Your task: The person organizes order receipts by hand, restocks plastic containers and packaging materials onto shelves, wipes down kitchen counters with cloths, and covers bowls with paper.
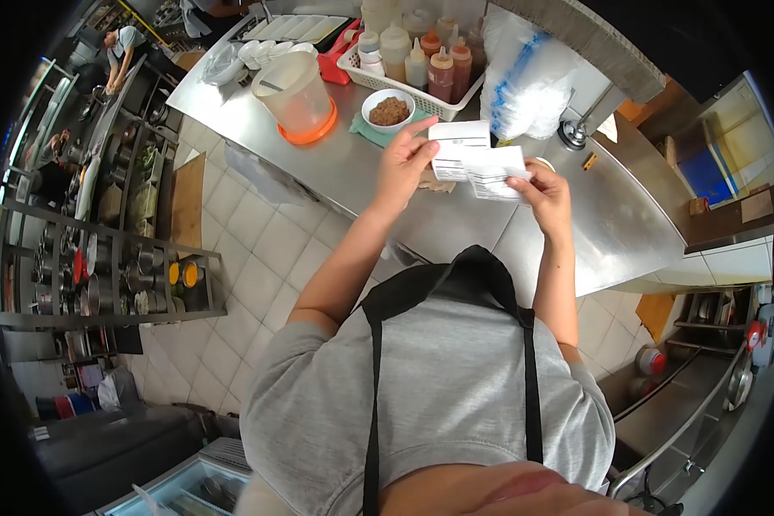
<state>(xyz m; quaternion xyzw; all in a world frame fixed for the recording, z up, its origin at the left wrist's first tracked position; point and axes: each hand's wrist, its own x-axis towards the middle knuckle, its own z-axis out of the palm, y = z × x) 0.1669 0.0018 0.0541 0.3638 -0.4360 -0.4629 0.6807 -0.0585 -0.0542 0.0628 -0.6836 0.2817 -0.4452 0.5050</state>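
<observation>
Printed paper slips are held up over the steel counter point(576, 249). My left hand point(402, 169) pinches one order slip point(457, 133) at its left edge between thumb and fingers. A second order slip point(497, 165) is gripped at its lower right corner by my right hand point(543, 196). The two slips overlap in the middle, and both carry lines of print too small to read. Just beyond my left hand, a white bowl point(368, 104) of brown food point(390, 111) rests on a green cloth point(365, 130).
A clear plastic tub point(292, 90) stands by an orange lid point(311, 129). Behind the bowl, a white basket point(387, 82) holds several sauce bottles point(441, 73). Plastic bags point(529, 73) are stacked to its right. Shelves of pots point(103, 284) line the left, where another person point(125, 43) works.
</observation>
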